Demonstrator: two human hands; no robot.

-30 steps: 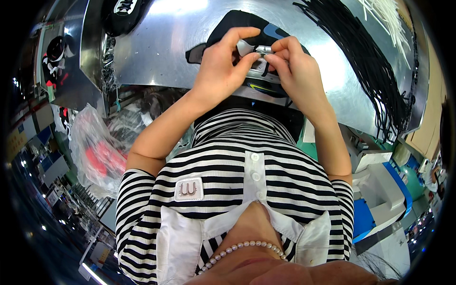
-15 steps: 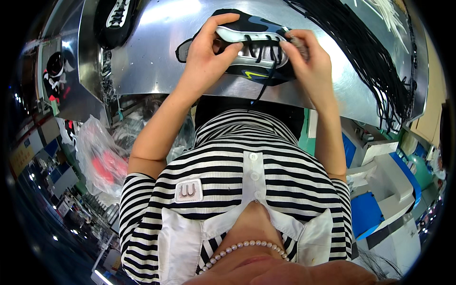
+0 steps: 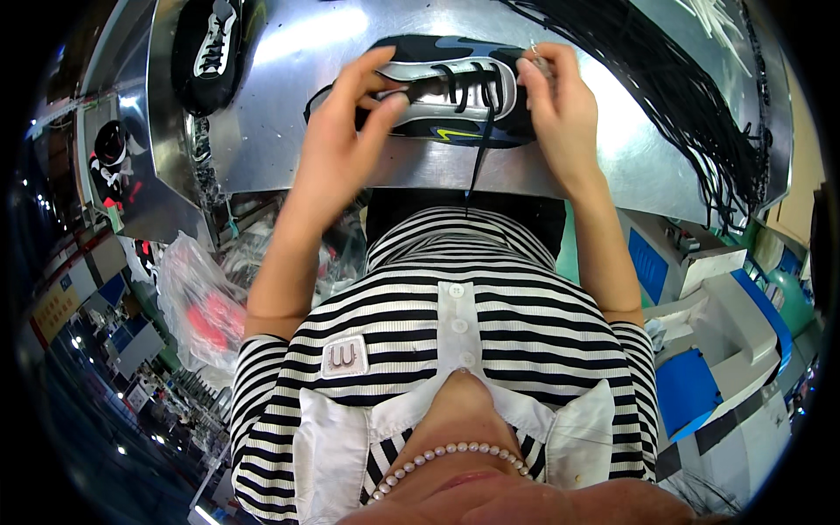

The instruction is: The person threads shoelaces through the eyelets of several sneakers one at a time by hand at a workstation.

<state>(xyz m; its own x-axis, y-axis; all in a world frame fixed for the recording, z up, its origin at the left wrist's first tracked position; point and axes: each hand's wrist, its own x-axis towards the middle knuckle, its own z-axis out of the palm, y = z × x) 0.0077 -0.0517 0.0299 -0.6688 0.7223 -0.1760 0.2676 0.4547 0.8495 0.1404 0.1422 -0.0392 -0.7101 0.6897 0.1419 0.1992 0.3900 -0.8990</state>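
Observation:
A black shoe (image 3: 411, 129) with blue and yellow accents and a silver-white lacing area lies sideways on the metal table (image 3: 289, 157), toe to the right. Black lace (image 3: 484, 144) crosses its front part, and one end hangs past the table's near edge. At the shoe's heel opening is my left hand (image 3: 337, 144), thumb and fingers apart around the collar, slightly blurred. Beyond the toe, my right hand (image 3: 560, 105) is closed with thumb and forefinger together on a slim metal-tipped tool (image 3: 535, 45), most of which the fingers hide.
Another black shoe (image 3: 194, 83) with white eyelet panel stands at the far left. A long bundle of black laces (image 3: 665, 114) lies along the right side, with white laces (image 3: 713, 26) beyond. Below left hangs a clear plastic bag (image 3: 197, 289); blue-and-white containers (image 3: 722, 341) stand lower right.
My left hand has slid back toward the heel, its thumb drawing away from the laces. The shoe sits slightly further left. My right hand has moved off the toe's edge, still closed.

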